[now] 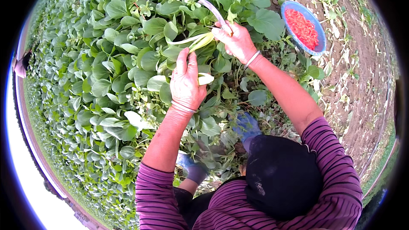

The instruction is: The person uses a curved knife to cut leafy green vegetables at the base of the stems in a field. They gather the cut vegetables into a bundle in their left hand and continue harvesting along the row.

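My left hand (189, 84) grips a leafy green plant, its thumb and fingers around pale stalks, with another cut white stalk end (205, 79) showing beside the palm. My right hand (237, 40) is closed on the handle of a sickle (212, 9), whose curved metal blade points up and left over the leaves. Its thumb also touches the pale green base of the plant (204, 40) that spans both hands. Part of the sickle's handle is hidden in the fist.
Dense leafy greens (105, 67) fill the left side. A blue plastic basin (323, 43) holding red ties (301, 28) rests at the upper right, beside bare soil (364, 67) strewn with leaves. My shoes (246, 126) stand among low plants. Another person (20, 67) is at the far left edge.
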Demonstrator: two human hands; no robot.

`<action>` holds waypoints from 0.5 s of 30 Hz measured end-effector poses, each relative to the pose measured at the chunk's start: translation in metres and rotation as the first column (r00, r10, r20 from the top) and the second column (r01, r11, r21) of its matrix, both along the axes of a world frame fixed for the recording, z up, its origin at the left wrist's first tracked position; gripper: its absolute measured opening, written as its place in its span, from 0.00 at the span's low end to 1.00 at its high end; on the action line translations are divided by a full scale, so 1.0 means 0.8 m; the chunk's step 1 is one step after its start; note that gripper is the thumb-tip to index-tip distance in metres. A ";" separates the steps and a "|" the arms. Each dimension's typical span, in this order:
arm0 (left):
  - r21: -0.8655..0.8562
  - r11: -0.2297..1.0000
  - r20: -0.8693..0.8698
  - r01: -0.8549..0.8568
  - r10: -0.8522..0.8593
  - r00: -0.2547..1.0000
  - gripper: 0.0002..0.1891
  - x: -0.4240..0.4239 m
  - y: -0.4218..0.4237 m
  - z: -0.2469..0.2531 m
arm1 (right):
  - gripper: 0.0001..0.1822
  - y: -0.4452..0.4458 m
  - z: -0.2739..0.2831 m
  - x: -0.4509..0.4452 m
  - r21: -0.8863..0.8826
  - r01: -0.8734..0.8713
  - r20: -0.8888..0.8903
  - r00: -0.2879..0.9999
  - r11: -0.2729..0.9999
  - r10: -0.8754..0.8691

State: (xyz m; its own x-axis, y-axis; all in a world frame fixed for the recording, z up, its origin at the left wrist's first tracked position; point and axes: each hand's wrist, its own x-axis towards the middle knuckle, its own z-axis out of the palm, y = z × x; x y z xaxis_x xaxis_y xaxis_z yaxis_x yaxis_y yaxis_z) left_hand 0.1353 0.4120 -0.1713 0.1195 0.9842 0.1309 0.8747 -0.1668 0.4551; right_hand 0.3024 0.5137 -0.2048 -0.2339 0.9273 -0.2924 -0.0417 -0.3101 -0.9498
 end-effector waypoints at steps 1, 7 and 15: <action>0.007 1.000 0.001 -0.004 0.004 1.000 0.35 -0.002 -0.004 0.002 | 0.22 0.001 0.004 -0.006 -0.109 -0.053 -0.087 0.995 0.993 0.044; 0.001 1.000 0.041 -0.015 0.015 0.999 0.37 -0.004 -0.022 0.014 | 0.14 -0.010 -0.015 -0.022 -0.239 -0.010 -0.276 0.959 0.971 -0.058; 0.012 1.000 0.086 -0.019 0.018 0.996 0.30 0.007 -0.013 0.093 | 0.07 -0.041 0.048 -0.002 -0.044 0.055 -0.183 0.981 0.998 -0.062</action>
